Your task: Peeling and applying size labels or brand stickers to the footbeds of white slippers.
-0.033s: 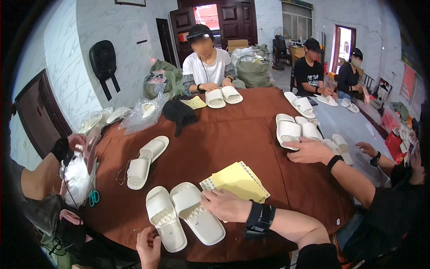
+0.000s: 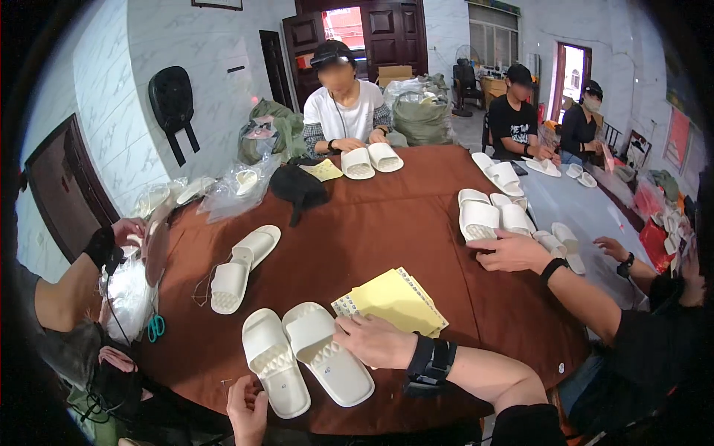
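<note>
Two white slippers lie side by side, toes away from me, at the near edge of the table. My right hand reaches in from the right, its bent fingers closed at the side of the right slipper, by the strap. Beside the heel of the left slipper, my left hand has loosely curled fingers, thumb apart, with nothing visible in it. A stack of yellow sticker sheets lies just beyond my right hand, partly covered by it.
Another white slipper pair lies on the brown tablecloth to the left, near teal scissors. A black cap lies farther back. Co-workers sit around; one's hand touches white slippers at right.
My hands and the slippers by them look unmoved. At the left, a co-worker's hand and the pale piece in it have shifted slightly; the right co-worker's hand has slid a little left.
</note>
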The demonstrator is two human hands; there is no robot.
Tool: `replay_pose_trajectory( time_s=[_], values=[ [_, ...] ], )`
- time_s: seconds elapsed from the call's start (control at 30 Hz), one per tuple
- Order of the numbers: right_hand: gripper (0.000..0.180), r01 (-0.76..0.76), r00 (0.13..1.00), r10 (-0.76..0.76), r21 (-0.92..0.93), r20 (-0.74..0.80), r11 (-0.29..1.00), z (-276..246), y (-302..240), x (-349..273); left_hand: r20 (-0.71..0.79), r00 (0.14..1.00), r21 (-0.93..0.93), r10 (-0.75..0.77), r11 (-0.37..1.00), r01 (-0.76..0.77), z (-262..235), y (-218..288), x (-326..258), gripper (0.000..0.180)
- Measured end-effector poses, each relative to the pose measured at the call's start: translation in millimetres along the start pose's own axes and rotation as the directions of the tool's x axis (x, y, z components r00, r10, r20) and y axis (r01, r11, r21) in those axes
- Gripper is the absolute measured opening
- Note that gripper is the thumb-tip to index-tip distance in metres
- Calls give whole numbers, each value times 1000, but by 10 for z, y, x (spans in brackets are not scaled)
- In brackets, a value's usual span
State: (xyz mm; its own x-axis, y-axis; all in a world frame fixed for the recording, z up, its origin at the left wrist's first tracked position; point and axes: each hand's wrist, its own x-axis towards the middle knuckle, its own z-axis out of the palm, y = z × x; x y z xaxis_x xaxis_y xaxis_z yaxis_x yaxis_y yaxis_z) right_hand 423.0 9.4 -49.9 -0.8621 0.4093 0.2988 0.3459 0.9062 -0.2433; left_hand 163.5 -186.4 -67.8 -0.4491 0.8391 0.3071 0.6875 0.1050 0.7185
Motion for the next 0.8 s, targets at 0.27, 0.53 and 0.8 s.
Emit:
replay_pose_trajectory(
  time_s=[0.27, 0.53, 0.8],
  values=[
    [32, -58, 998, 58, -49, -10, 997, 147, -29, 29, 165, 978, -452, -125, 872, 188, 64, -69, 28, 48],
    [34, -66, 995, 61, -65, -79, 996, 92, -156, 35, 222, 922, -782, -317, 507, 363, 130, 55, -89, 49],
    [28, 9, 983, -20, -61, -185, 998, 60, -300, 12, 472, 840, -806, -266, 255, 534, 238, -87, -154, 39]
  ],
)
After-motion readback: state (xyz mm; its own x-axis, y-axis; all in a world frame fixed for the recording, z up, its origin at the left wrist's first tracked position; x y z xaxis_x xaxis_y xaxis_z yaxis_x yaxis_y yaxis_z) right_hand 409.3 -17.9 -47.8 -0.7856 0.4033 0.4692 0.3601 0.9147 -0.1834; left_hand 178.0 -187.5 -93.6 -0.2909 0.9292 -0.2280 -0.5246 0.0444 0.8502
